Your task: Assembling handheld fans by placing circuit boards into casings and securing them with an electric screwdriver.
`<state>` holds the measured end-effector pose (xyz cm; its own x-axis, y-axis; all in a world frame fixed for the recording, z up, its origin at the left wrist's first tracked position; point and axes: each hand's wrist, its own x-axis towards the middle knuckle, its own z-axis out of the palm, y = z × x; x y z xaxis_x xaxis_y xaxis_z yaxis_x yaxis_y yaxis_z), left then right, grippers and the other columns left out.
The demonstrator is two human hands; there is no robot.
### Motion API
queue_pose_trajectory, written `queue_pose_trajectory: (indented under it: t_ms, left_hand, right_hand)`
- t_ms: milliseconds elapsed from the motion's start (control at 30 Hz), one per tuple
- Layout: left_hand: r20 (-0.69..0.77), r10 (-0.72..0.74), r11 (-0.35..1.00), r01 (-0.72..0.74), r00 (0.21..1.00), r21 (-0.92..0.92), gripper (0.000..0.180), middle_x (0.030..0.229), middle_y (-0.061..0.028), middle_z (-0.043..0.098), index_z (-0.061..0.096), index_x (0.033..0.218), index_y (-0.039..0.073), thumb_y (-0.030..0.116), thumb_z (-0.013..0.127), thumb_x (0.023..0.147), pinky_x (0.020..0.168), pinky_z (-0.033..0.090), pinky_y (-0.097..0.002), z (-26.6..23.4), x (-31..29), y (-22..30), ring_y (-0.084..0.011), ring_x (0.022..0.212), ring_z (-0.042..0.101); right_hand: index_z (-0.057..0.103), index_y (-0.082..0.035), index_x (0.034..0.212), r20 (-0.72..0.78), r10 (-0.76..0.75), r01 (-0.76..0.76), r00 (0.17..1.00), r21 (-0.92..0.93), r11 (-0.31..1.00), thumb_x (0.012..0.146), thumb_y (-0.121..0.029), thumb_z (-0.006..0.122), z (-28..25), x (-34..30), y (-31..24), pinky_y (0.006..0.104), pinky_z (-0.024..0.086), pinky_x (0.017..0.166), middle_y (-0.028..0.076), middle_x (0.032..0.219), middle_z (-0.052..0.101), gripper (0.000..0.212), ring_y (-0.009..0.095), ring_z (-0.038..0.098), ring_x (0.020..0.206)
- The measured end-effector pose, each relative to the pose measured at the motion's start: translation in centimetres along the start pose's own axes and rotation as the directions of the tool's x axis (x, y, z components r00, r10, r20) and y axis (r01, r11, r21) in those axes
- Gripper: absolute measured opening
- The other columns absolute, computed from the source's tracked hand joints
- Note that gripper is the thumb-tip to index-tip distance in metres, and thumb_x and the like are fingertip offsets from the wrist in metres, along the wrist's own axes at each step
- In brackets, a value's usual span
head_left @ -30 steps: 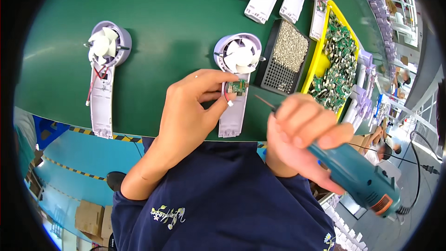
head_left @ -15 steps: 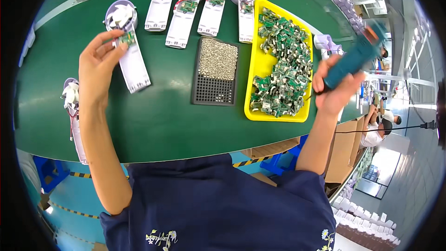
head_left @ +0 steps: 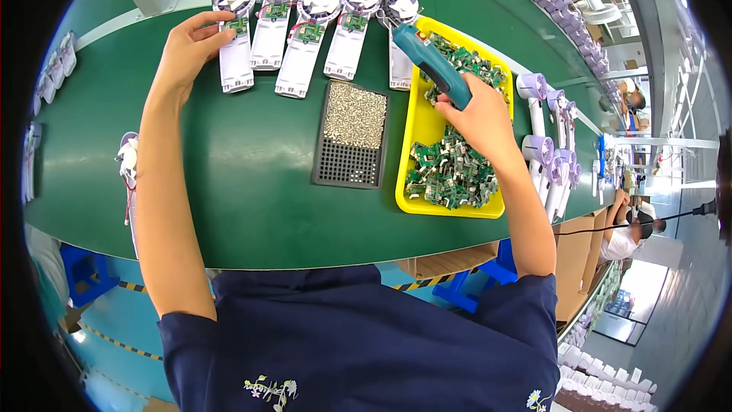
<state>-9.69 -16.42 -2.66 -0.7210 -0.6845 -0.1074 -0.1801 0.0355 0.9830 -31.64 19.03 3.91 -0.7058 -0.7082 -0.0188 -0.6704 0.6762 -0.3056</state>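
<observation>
The left hand [head_left: 191, 46] reaches to the leftmost fan unit [head_left: 236, 69] in a row of five lying on the desk [head_left: 259, 206]; its thumb and index finger touch the unit beside the green circuit board [head_left: 237, 27], though I cannot tell whether they pinch it. The right hand's fingers wrap around a teal electric screwdriver [head_left: 435, 65], held above the yellow tray [head_left: 404, 179] of loose boards [head_left: 457, 175]. Between the hands sits a black tray [head_left: 347, 181] partly filled with small metal pieces [head_left: 354, 114].
</observation>
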Motion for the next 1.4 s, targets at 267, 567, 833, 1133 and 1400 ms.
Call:
queue_pose_trajectory:
  t_ms: [267, 567, 833, 1133, 1400]
  left_hand:
    - [0.050, 0.021, 1.000, -0.020, 0.999, -0.009, 0.036, 0.098, -0.0054, 0.068, 0.066, 0.122, 0.006, 0.008, 0.071, 0.087, 0.082, 0.050, -0.0254, 0.4, 1.3, -0.2, -0.0112, 0.088, 0.063]
    - [-0.115, 0.689, 0.705, -0.624, 0.716, 0.338, 0.032, 0.109, -0.0134, 0.068, 0.070, 0.107, 0.005, -0.005, 0.072, 0.077, 0.084, 0.053, -0.0364, 7.3, -12.3, 5.9, -0.0307, 0.097, 0.066]
    - [0.076, 0.509, 0.855, -0.494, 0.857, -0.157, 0.032, 0.108, -0.0121, 0.071, 0.072, 0.106, 0.001, -0.005, 0.077, 0.075, 0.082, 0.056, -0.0316, 9.5, -17.6, 2.9, -0.0253, 0.095, 0.071]
    - [0.088, 0.309, 0.891, -0.256, 0.947, -0.376, 0.027, 0.107, -0.0184, 0.068, 0.071, 0.101, -0.006, -0.016, 0.071, 0.076, 0.082, 0.057, -0.0320, 5.2, -20.0, -0.3, -0.0250, 0.097, 0.069]
    - [0.187, 0.212, 0.926, -0.137, 0.959, -0.352, 0.023, 0.106, -0.0126, 0.072, 0.073, 0.093, -0.003, -0.011, 0.075, 0.072, 0.094, 0.050, -0.0395, 3.5, -20.2, 0.3, -0.0275, 0.109, 0.064]
  right_hand:
    - [0.062, -0.005, 0.095, 0.028, 0.014, -0.013, 1.000, -0.045, 0.999, 0.079, -0.025, 0.072, 0.4, 0.5, -0.7, 0.0474, 0.052, 0.072, 0.018, 0.079, 0.068, 0.027, 0.039, 0.068, 0.079]
    - [0.065, -0.002, 0.095, 0.176, 0.097, -0.154, 0.980, 0.348, 0.925, 0.078, -0.016, 0.077, -3.1, -2.9, -5.4, 0.0297, 0.051, 0.070, 0.004, 0.083, 0.070, 0.025, 0.012, 0.064, 0.074]
    - [0.060, -0.005, 0.096, 0.510, 0.005, -0.436, 0.860, 0.731, 0.525, 0.078, -0.004, 0.082, -1.8, -5.8, -12.6, 0.0217, 0.049, 0.059, 0.005, 0.089, 0.069, 0.028, 0.006, 0.061, 0.072]
    - [0.059, -0.003, 0.106, 0.489, -0.083, -0.430, 0.868, 0.827, 0.363, 0.077, -0.005, 0.083, 3.3, -8.6, -16.4, 0.0196, 0.042, 0.055, 0.007, 0.105, 0.067, 0.037, 0.003, 0.051, 0.062]
    - [0.062, 0.000, 0.122, 0.391, -0.181, -0.267, 0.903, 0.837, 0.478, 0.079, -0.006, 0.083, 5.1, -11.4, -15.9, 0.0202, 0.048, 0.068, 0.008, 0.115, 0.068, 0.048, 0.006, 0.061, 0.087]
